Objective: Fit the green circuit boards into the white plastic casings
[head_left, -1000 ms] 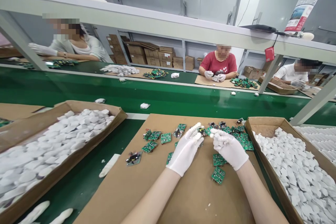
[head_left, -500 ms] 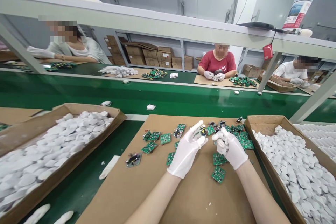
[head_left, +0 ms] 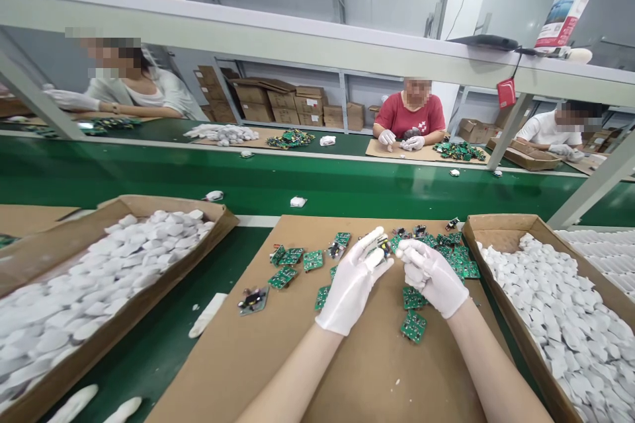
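White gloves cover both of my hands. My left hand is closed around a small circuit board, whose yellow and dark parts show between thumb and fingers. Just right of it, my right hand has its fingers curled and pinched together, the tips turned toward that board. Whatever lies within this pinch is hidden by the white glove. Green circuit boards lie scattered around both hands on a brown cardboard sheet. One more board rests below my right hand.
Cardboard trays of white pieces flank me, a left tray and a right tray. Beyond the sheet runs a green conveyor belt carrying white-wrapped items. A shelf beam crosses above. Several co-workers sit opposite, including one in red.
My right hand's fingertips have extended left, closer to the board in my left hand. White-wrapped items on the belt have shifted right. The red-clad co-worker's hands have moved apart.
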A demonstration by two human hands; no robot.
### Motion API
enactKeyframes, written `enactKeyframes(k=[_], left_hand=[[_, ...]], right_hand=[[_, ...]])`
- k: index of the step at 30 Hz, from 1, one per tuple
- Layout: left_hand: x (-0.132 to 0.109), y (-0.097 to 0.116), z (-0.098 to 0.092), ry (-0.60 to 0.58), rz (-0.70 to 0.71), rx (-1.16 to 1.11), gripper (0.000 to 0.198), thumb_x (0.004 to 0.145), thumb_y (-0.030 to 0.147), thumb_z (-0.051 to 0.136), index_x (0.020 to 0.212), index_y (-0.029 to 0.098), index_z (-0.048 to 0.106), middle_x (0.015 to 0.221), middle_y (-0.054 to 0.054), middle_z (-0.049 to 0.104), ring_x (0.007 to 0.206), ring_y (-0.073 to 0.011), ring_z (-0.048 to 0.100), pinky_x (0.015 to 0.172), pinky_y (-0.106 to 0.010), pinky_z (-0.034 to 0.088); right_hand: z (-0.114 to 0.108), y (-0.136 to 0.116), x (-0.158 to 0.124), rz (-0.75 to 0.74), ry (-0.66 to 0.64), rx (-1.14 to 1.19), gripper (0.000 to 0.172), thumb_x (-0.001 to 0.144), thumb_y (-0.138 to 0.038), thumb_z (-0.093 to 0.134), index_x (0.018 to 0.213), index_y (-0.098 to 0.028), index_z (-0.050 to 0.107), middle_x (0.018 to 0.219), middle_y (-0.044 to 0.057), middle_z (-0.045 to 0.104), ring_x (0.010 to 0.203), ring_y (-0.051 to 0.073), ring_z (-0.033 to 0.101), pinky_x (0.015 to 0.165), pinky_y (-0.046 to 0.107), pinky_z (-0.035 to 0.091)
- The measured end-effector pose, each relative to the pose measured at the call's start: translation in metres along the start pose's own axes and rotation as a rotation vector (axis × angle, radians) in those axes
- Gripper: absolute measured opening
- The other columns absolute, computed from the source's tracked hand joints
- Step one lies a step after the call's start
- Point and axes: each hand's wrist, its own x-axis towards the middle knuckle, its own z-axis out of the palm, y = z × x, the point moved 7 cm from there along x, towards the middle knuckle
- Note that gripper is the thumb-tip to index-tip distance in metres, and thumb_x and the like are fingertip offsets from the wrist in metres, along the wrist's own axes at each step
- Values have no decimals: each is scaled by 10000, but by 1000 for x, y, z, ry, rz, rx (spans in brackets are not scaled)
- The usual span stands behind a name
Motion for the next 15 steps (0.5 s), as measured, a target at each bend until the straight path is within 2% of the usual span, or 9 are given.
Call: enactKeyframes(k=[5, 8, 10, 12, 15], left_hand=[[0, 0, 0, -29, 14, -14, 467, 743, 346, 763, 1194, 251, 686, 1313, -82, 606, 1245, -284, 519, 986, -380, 506], [0, 0, 0, -32, 2, -24, 436, 764, 349, 735, 1187, 249, 688, 1269, -68, 632, 1189, -255, 550, 966, -372, 513], [0, 1, 0, -29, -8, -21, 436, 770, 341, 727, 1193, 246, 683, 1229, -63, 652, 1151, -239, 568, 954, -362, 518], [1, 2, 0, -34, -3, -14, 432, 767, 334, 727, 1188, 247, 685, 1249, -63, 645, 1155, -243, 563, 944, -360, 523], [2, 2, -1, -17, 42, 99, 424, 729, 307, 754, 1146, 242, 710, 1283, -82, 636, 1169, -284, 558, 873, -353, 551]], right_hand=[[-1, 2, 0, 0, -9, -34, 416, 737, -532, 756, 839, -144, 645, 595, -60, 498, 364, 4, 242, 387, 208, 148], [-8, 4, 2, -2, 33, -59, 473, 770, -618, 684, 757, -149, 628, 495, -101, 355, 349, 15, 215, 364, 199, 139], [-12, 4, 3, -20, 65, -92, 491, 785, -640, 652, 742, -152, 628, 474, -107, 320, 340, 20, 205, 349, 196, 140], [-16, 2, 5, -56, 99, -140, 484, 774, -639, 657, 799, -155, 645, 525, -81, 417, 343, 16, 217, 343, 195, 160], [-22, -4, 7, -108, 157, -251, 495, 731, -617, 689, 928, -164, 668, 714, -3, 600, 347, 14, 256, 332, 206, 183]])
